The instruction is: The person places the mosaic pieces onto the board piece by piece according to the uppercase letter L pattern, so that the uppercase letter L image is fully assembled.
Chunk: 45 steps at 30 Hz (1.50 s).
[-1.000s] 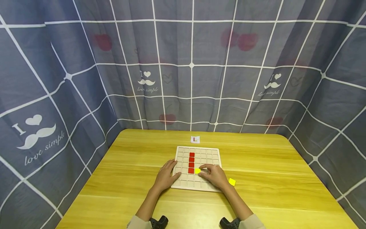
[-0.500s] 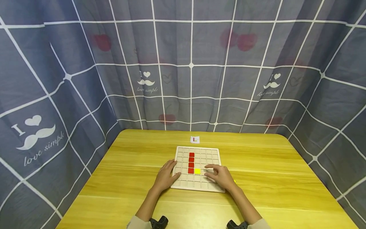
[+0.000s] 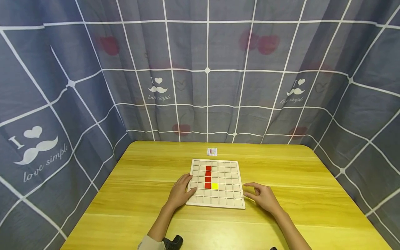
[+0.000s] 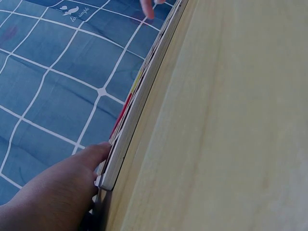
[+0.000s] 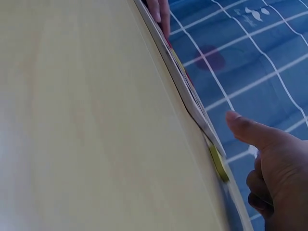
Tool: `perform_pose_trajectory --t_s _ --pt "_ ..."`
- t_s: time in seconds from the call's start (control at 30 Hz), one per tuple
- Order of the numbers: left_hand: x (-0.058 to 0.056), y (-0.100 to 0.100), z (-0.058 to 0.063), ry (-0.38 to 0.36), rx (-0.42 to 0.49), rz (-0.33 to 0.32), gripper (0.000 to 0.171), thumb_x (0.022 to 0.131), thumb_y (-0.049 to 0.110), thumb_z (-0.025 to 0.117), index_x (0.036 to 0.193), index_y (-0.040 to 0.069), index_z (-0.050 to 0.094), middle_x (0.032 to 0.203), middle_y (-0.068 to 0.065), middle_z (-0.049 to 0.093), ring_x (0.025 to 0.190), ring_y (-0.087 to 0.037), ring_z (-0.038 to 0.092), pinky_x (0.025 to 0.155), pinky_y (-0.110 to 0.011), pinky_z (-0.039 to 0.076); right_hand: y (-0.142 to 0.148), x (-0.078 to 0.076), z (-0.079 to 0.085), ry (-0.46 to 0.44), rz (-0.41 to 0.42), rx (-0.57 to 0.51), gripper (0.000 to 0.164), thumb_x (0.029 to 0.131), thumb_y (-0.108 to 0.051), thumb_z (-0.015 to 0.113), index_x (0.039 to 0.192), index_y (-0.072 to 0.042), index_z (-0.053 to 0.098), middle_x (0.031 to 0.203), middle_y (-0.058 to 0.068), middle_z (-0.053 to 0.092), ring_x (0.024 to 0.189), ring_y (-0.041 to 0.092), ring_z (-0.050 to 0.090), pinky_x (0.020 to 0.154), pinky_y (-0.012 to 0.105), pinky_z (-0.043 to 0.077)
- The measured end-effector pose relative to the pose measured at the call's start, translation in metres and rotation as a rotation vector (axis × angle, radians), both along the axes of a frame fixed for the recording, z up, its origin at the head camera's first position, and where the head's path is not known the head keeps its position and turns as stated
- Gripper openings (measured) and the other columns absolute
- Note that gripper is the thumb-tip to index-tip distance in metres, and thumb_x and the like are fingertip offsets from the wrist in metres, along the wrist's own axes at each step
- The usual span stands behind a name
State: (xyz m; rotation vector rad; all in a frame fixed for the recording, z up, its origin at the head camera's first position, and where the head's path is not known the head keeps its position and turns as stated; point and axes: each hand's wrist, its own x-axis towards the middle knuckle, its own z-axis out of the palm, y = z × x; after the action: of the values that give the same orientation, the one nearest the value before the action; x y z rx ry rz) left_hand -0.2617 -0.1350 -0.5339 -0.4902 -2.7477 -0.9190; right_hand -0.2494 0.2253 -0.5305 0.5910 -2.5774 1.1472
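The pale wooden grid board (image 3: 215, 202) lies on the table. Four squares wide of its left side, a column of red tiles (image 3: 208, 177) fills several cells, and a yellow tile (image 3: 215, 186) sits right beside the lowest red one. My left hand (image 3: 179, 192) rests at the board's left edge, thumb on its surface and fingers relaxed. Just off the right edge is my right hand (image 3: 264, 198), thumb and index finger apart with nothing between them. Below it a second yellow tile (image 5: 219, 163) lies on the table beside the board, visible in the right wrist view but hidden by the hand in the head view.
Behind the board lies a small printed card (image 3: 212, 151) with a grid pattern. The yellow wood-grain table (image 3: 150, 163) is enclosed at the back and sides by a grey-blue checked curtain (image 3: 190, 86).
My right hand let go of the yellow tile beside the red column and moved right, off the board, over the loose yellow tile. The left hand stayed at the board's edge.
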Motion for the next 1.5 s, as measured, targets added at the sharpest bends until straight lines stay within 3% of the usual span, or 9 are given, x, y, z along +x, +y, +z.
perform_pose_trajectory --t_s 0.3,0.53,0.9,1.23,1.5 --pt "0.0 -0.002 -0.001 0.012 -0.003 0.001 0.059 0.088 0.04 0.058 0.134 0.004 0.047 0.139 -0.015 0.04 0.131 -0.033 0.032 0.102 -0.053 0.028 0.024 0.011 -0.003 -0.102 -0.014 0.044 0.041 0.072 -0.039 0.076 0.107 -0.019 0.068 0.05 -0.011 0.031 0.043 0.001 0.021 0.04 0.02 0.028" --pt "0.002 -0.001 0.0 0.0 0.006 0.0 0.059 0.088 0.039 0.059 0.134 0.003 0.046 0.14 -0.015 0.04 0.131 -0.033 0.031 0.102 -0.053 0.028 0.031 0.013 -0.002 -0.187 -0.049 0.102 0.035 0.071 -0.044 0.075 0.099 -0.023 0.069 0.052 -0.007 0.033 0.044 0.003 0.023 0.043 0.02 0.026" --pt "0.002 -0.001 0.0 0.004 0.001 0.006 0.059 0.088 0.038 0.059 0.134 0.004 0.046 0.14 -0.015 0.04 0.131 -0.034 0.031 0.101 -0.054 0.028 0.025 0.003 -0.003 -0.09 -0.054 0.089 0.032 0.076 -0.038 0.073 0.101 -0.018 0.07 0.049 -0.009 0.034 0.042 0.002 0.022 0.04 0.021 0.027" --pt "0.002 -0.001 0.001 0.005 0.002 0.003 0.059 0.088 0.037 0.06 0.134 0.003 0.047 0.14 -0.015 0.04 0.131 -0.034 0.031 0.101 -0.054 0.028 -0.019 -0.009 0.0 0.005 0.043 0.035 0.027 0.077 -0.03 0.074 0.101 -0.019 0.069 0.048 -0.014 0.029 0.041 -0.002 0.019 0.039 0.018 0.025" --pt "0.001 0.0 0.0 0.014 0.001 -0.006 0.06 0.088 0.04 0.058 0.134 0.004 0.047 0.14 -0.015 0.04 0.131 -0.033 0.031 0.101 -0.054 0.028 -0.055 -0.02 0.005 0.034 0.029 0.026 0.026 0.076 -0.032 0.075 0.099 -0.02 0.07 0.046 -0.014 0.031 0.042 -0.002 0.021 0.039 0.018 0.021"
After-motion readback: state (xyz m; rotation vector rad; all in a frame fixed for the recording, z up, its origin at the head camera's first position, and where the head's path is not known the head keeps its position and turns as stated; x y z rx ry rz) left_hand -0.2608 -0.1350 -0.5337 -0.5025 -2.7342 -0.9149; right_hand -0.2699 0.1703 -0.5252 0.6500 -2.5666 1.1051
